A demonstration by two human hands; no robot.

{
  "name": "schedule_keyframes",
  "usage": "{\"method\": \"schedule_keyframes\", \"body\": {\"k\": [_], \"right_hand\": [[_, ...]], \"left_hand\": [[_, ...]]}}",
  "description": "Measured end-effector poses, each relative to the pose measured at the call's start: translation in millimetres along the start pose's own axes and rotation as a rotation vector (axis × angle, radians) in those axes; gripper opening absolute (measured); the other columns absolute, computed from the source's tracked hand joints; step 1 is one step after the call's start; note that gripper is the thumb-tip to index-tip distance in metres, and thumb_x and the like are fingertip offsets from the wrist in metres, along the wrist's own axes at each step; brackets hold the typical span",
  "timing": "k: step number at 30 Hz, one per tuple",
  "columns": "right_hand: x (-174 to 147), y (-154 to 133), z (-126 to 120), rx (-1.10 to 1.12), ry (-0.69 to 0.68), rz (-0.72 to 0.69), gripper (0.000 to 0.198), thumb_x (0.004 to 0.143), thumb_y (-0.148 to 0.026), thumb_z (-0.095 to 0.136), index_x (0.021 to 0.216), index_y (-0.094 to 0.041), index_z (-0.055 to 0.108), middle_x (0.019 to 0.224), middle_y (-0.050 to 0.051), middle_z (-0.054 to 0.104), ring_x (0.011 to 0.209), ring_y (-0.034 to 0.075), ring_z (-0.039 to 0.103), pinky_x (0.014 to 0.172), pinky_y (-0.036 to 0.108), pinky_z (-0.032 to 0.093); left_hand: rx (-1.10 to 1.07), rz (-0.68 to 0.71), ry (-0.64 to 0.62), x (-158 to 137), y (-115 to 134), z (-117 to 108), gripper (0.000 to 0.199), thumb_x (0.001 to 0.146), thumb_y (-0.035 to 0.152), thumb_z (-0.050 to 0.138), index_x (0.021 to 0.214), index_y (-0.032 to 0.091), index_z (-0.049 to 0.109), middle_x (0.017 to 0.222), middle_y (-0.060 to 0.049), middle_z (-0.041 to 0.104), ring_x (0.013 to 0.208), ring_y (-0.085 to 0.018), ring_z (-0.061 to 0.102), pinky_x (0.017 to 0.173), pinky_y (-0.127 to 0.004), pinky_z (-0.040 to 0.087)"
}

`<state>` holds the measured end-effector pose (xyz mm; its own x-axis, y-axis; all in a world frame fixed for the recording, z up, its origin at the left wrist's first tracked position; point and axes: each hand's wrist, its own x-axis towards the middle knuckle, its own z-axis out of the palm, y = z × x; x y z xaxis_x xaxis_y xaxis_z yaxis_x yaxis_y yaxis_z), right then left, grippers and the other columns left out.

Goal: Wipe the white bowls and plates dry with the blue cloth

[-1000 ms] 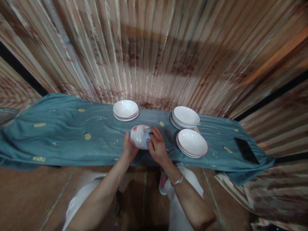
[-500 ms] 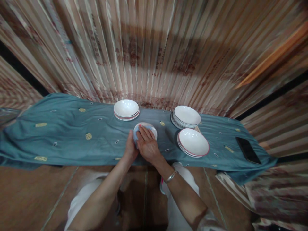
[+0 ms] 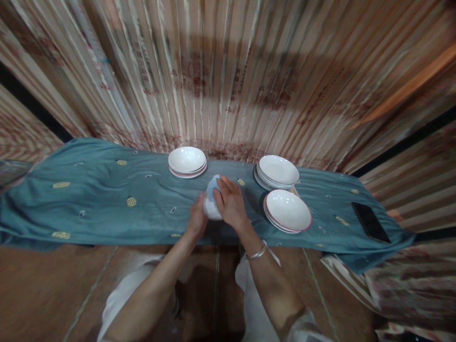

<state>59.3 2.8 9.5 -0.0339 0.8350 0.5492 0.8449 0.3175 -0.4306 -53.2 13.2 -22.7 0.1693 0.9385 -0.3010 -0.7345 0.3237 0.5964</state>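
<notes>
Between my hands, just above the covered table, is a tilted white dish [image 3: 211, 210], a bowl or shallow plate. My left hand [image 3: 197, 217] grips its left edge, fingers closed and partly hidden behind it. On the other side my right hand [image 3: 231, 203] is curled over a light blue cloth [image 3: 214, 184] pressed against the dish's rim. Much of the dish is covered by the cloth and fingers. Beyond it, to the left, stands a stack of white bowls [image 3: 187, 158] with a reddish rim showing lower down.
Right of my hands are a stack of dark-rimmed white bowls [image 3: 279, 170] and a nearer stack of red-rimmed bowls [image 3: 288, 210]. A black phone [image 3: 370, 222] lies at the right end of the teal tablecloth [image 3: 103, 204]. A pleated curtain [image 3: 221, 80] hangs behind the table.
The dish has turned from facing up to a steep tilt. My right hand has moved from its middle to its right edge with the cloth; my left hand still holds the left side.
</notes>
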Motion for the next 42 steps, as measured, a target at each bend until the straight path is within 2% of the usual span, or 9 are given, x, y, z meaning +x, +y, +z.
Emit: {"method": "schedule_keyframes", "body": {"k": [5,9,12,15,19,22,28,36,42], "right_hand": [[8.6,28.7,1.1,0.139,0.024,0.135,0.040,0.101,-0.034,0.038,0.126,-0.017,0.064,0.131,0.011,0.067,0.123,0.022,0.060,0.107,0.038,0.045],[10.0,49.4,1.6,0.253,0.014,0.236,0.038,0.101,-0.036,0.036,0.115,-0.019,0.068,0.106,0.008,0.075,0.098,0.021,0.069,0.088,0.032,0.052],[7.9,58.4,2.0,0.309,-0.006,0.353,0.038,0.101,-0.035,0.036,0.101,-0.019,0.070,0.086,0.006,0.073,0.081,0.021,0.068,0.077,0.031,0.052],[4.9,61.9,4.4,0.352,-0.040,0.479,0.038,0.099,-0.033,0.036,0.088,-0.018,0.069,0.076,0.005,0.069,0.075,0.022,0.065,0.077,0.033,0.051],[0.4,61.0,9.3,0.388,-0.056,0.583,0.037,0.098,-0.030,0.036,0.086,-0.018,0.068,0.084,0.008,0.070,0.088,0.024,0.066,0.088,0.038,0.049],[-2.5,60.8,11.3,0.417,-0.066,0.639,0.035,0.097,-0.030,0.038,0.085,-0.019,0.069,0.090,0.009,0.072,0.098,0.025,0.067,0.095,0.039,0.047],[-8.3,67.4,14.1,0.471,-0.087,0.637,0.034,0.096,-0.031,0.039,0.080,-0.020,0.068,0.085,0.007,0.072,0.098,0.025,0.067,0.097,0.041,0.048],[-23.7,71.1,24.7,0.553,-0.023,0.622,0.035,0.095,-0.040,0.042,0.095,-0.020,0.070,0.094,0.007,0.076,0.094,0.023,0.068,0.092,0.038,0.051],[-37.8,61.3,33.4,0.481,0.001,0.665,0.046,0.096,-0.046,0.037,0.114,-0.017,0.068,0.119,0.013,0.071,0.115,0.027,0.064,0.104,0.043,0.046]], "left_hand": [[0.116,0.089,0.031,-6.1,1.1,9.0,0.025,0.093,0.028,0.054,0.093,0.011,0.072,0.091,-0.008,0.078,0.116,-0.025,0.065,0.106,-0.040,0.047],[0.096,0.079,0.029,-9.0,3.1,12.0,0.021,0.091,0.026,0.057,0.089,0.011,0.072,0.090,-0.009,0.078,0.119,-0.026,0.064,0.109,-0.041,0.045],[0.077,0.059,0.051,-8.6,4.6,10.2,0.019,0.090,0.024,0.059,0.090,0.011,0.072,0.092,-0.010,0.078,0.117,-0.025,0.065,0.109,-0.040,0.045],[0.068,0.043,0.074,-8.0,5.1,6.6,0.020,0.089,0.025,0.061,0.097,0.009,0.072,0.098,-0.011,0.078,0.117,-0.025,0.066,0.109,-0.039,0.045],[0.030,-0.012,0.081,-9.2,4.8,4.5,0.031,0.089,0.029,0.062,0.109,0.007,0.070,0.105,-0.013,0.077,0.117,-0.027,0.066,0.109,-0.040,0.045],[0.002,-0.058,0.128,-10.6,5.0,6.1,0.033,0.093,0.027,0.053,0.116,0.009,0.069,0.103,-0.013,0.078,0.117,-0.027,0.066,0.109,-0.042,0.046],[-0.028,-0.133,0.211,-10.6,6.4,5.6,0.038,0.097,0.026,0.044,0.125,0.010,0.064,0.103,-0.012,0.078,0.114,-0.026,0.067,0.106,-0.040,0.049],[-0.097,-0.175,0.273,-2.4,7.8,-0.6,0.038,0.099,0.024,0.040,0.129,0.013,0.062,0.091,-0.008,0.079,0.098,-0.022,0.073,0.098,-0.038,0.054],[-0.121,-0.156,0.275,2.2,10.0,-2.5,0.038,0.100,0.022,0.040,0.131,0.012,0.060,0.087,-0.008,0.078,0.092,-0.020,0.073,0.093,-0.035,0.056]]}}
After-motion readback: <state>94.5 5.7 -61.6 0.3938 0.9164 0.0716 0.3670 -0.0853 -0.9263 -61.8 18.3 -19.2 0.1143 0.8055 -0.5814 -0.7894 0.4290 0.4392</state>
